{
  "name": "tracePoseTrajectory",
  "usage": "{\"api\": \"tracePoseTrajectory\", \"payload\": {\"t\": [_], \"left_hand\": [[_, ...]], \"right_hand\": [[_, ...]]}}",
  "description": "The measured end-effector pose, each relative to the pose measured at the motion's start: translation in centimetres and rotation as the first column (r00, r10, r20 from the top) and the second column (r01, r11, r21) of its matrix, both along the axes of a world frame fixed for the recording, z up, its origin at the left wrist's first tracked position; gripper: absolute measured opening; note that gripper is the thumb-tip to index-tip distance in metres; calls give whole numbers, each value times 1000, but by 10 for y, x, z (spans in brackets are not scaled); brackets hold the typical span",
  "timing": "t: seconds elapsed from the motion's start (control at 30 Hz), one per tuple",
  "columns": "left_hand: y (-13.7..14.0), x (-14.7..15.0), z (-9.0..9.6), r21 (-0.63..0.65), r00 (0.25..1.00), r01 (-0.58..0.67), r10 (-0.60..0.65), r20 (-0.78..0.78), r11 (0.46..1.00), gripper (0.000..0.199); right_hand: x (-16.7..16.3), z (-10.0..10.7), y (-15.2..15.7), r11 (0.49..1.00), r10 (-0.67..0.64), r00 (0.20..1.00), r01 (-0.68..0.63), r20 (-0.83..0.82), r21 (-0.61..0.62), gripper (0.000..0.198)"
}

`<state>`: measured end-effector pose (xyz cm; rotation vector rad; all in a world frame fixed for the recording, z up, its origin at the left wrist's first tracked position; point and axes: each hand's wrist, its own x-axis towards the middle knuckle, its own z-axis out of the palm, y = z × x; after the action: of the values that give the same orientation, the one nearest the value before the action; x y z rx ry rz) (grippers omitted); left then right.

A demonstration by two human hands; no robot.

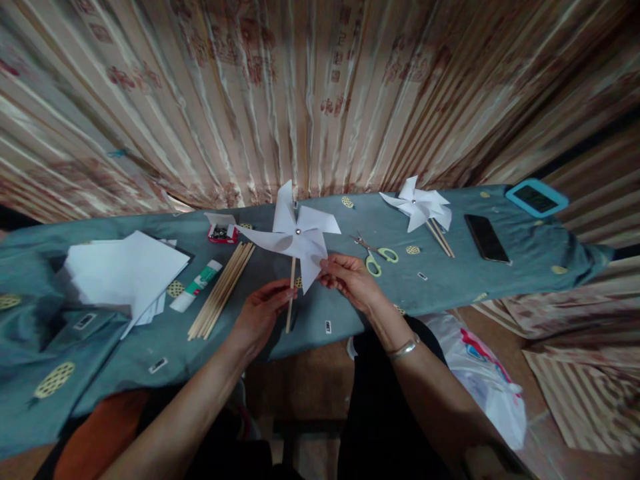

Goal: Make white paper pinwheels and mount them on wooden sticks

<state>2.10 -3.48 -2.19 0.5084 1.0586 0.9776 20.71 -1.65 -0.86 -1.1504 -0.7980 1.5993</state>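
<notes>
A white paper pinwheel (311, 241) with a round silver pin at its centre stands upright over the table. Its thin wooden stick (289, 321) is pinched between the thumb and fingers of my left hand (260, 310), below the blades. My right hand (351, 280) has its thumb and fingers closed on the edge of a lower right blade. Just right of that hand lie scissors (373, 259) with light green handles, their blades slightly apart. To the left of the pinwheel are a bundle of wooden sticks (221, 291) and a small red box of pins (223, 232), its lid up.
A glue stick (197, 285) lies beside a stack of white paper (120, 270) at the left. Finished-looking pinwheels (416, 202), a black phone (486, 238) and a blue-framed device (537, 198) lie rightward. Curtains (310, 93) hang behind; a plastic bag (480, 380) sits below.
</notes>
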Motion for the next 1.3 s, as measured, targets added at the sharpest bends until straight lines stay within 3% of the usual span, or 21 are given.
{"api": "tracePoseTrajectory", "payload": {"t": [0.37, 0.63, 0.7, 0.77, 0.87, 0.93, 1.0, 1.1, 1.3], "left_hand": [[-1, 0, -5, 1, 999, 26, -26, 30, 1000, 21], [0, -3, -4, 1, 1000, 26, -26, 13, 1000, 31], [0, -4, -2, -19, 1000, 12, -11, 6, 1000, 26], [0, -4, -1, -35, 1000, 9, -9, 11, 999, 22], [-1, -4, 0, -44, 999, 22, -20, 30, 999, 22], [-2, -4, -1, -48, 999, 27, -25, 33, 998, 24], [-2, -5, -2, -49, 999, 36, -35, 28, 998, 25], [-3, -5, -4, -38, 999, 50, -49, 17, 998, 25], [-4, -5, -7, -28, 997, 74, -74, -17, 997, 30]], "right_hand": [[-9, -12, -3, 992, 119, 992, -120, 33, 41, 38], [0, -3, -4, 979, 152, 975, -172, 162, 113, 45], [9, -1, -2, 989, 63, 985, -83, 159, 122, 47], [19, -1, 3, 982, -113, 985, 92, 129, 163, 45], [32, -3, 11, 887, -422, 902, 389, 94, 248, 41], [37, -4, 14, 830, -527, 840, 475, 130, 292, 39], [37, -4, 14, 818, -541, 821, 465, 182, 338, 41], [32, -2, 12, 847, -468, 859, 370, 207, 382, 45], [26, -3, 9, 916, -295, 928, 206, 230, 344, 44]]}}
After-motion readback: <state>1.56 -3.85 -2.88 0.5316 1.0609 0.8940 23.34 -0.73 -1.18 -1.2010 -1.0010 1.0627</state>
